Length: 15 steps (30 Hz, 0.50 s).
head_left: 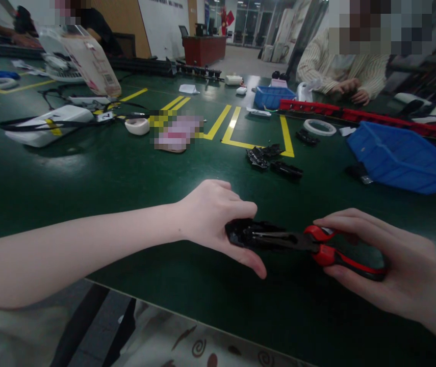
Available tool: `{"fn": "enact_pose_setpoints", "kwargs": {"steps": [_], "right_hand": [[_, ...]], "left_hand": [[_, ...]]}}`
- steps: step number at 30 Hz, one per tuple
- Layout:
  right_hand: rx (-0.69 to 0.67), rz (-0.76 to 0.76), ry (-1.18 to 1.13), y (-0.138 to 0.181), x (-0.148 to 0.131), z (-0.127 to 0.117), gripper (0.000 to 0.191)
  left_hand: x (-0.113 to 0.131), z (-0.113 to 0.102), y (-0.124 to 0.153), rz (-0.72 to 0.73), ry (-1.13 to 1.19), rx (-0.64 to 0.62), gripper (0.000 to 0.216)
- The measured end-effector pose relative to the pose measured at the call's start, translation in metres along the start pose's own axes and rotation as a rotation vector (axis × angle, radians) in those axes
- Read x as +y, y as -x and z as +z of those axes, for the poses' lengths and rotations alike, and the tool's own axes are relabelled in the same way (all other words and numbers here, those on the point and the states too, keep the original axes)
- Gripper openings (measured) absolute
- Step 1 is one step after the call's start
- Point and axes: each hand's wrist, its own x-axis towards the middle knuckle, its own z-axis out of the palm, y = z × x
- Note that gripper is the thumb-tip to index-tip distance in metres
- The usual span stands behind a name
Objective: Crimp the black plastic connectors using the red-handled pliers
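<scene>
My left hand grips a shiny black plastic part just above the green table, thumb under it and fingers curled over the top. My right hand is wrapped round the red and black handles of a pair of pliers. The pliers' thin dark jaws reach left into the black part. Both hands are close to the table's near edge.
More black plastic pieces lie beyond my hands by yellow floor-style tape lines. A blue bin lies tilted at right, a smaller blue tray farther back. A person in a striped shirt sits at far right. White devices and cables lie at left.
</scene>
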Motion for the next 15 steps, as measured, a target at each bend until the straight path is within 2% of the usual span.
{"fn": "enact_pose_setpoints", "kwargs": {"steps": [15], "right_hand": [[0.013,0.003,-0.034,-0.0015,-0.0023,0.0000,0.033]], "left_hand": [[-0.0008,0.0012,0.0008,-0.025,-0.030,-0.017,0.063]]}}
